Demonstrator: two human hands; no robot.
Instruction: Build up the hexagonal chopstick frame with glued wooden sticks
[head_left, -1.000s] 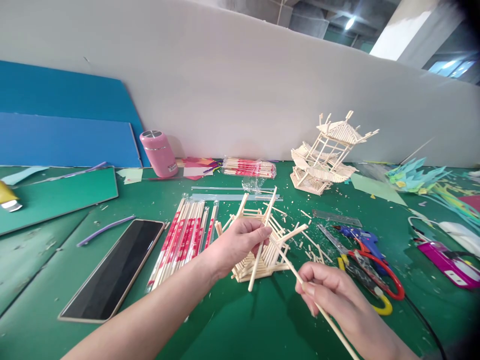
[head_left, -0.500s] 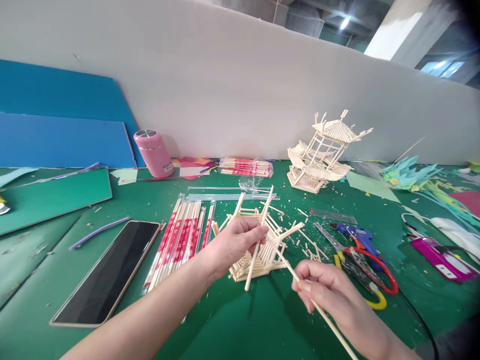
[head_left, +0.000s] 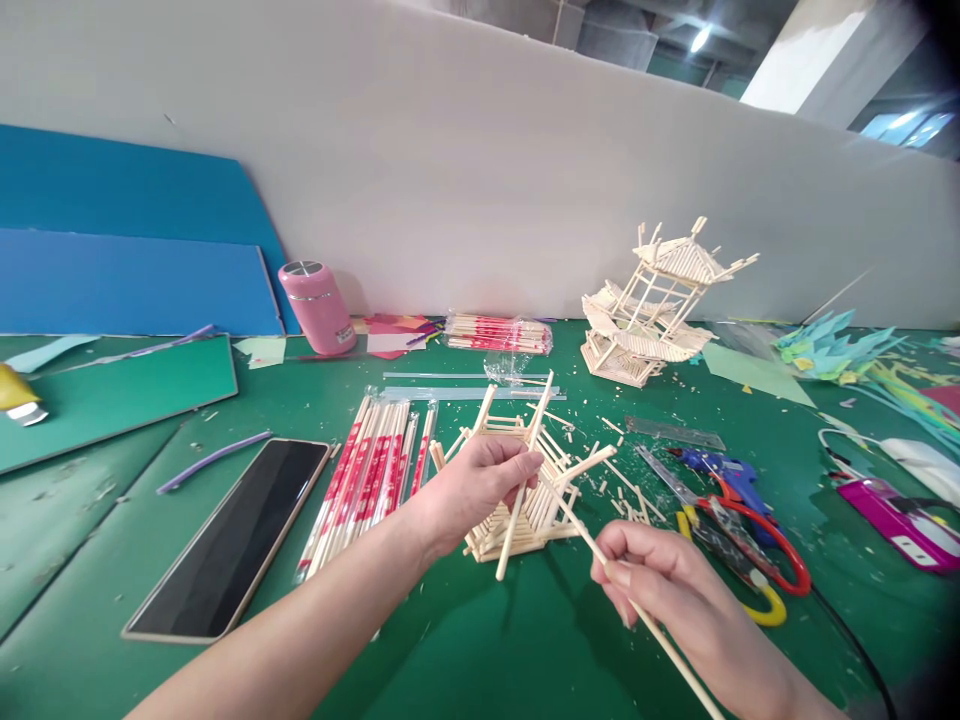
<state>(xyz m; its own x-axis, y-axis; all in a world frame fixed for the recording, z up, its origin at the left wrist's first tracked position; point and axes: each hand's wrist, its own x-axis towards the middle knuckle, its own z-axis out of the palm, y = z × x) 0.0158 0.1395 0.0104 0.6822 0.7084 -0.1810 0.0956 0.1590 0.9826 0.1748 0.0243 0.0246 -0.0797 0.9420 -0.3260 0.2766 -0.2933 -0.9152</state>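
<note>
My left hand (head_left: 487,480) is closed in a pinch on a thin wooden stick (head_left: 513,535), held slanting over a small wooden stick frame (head_left: 559,490) on the table. Between the thumb and fingers of my right hand (head_left: 660,590) is a long chopstick (head_left: 577,522); its far tip meets the held stick by my left fingertips. Whether the two are joined I cannot tell. My left hand and forearm hide part of the frame, which has posts sticking up and outward at its corners.
Packs of chopsticks (head_left: 367,470) and a phone (head_left: 229,540) lie left. Scissors (head_left: 750,545), a blue glue gun (head_left: 724,475) and a clear ruler (head_left: 675,433) lie right. Behind stand a pink flask (head_left: 319,310) and a stick pagoda (head_left: 652,310). Wood scraps (head_left: 634,505) litter the green table.
The whole view has shifted slightly, so things appear a little further right. Both hands keep the same grips, and the sticks hold nearly the same position against the frame.
</note>
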